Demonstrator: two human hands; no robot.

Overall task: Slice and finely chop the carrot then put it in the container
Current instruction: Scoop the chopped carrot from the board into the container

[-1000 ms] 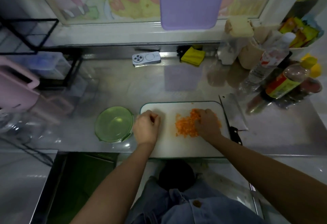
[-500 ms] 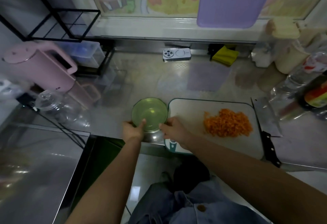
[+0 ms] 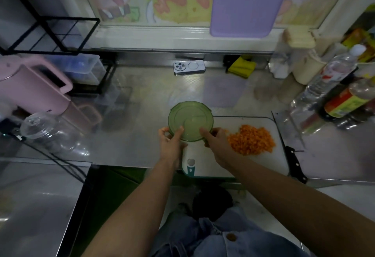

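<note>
On white board, fine orange carrot heap, left hand and right hand gripping green container

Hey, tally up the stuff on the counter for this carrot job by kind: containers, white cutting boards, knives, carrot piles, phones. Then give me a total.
green container: 1
white cutting board: 1
knife: 1
pile of chopped carrot: 1
phone: 1
Total: 5
</note>
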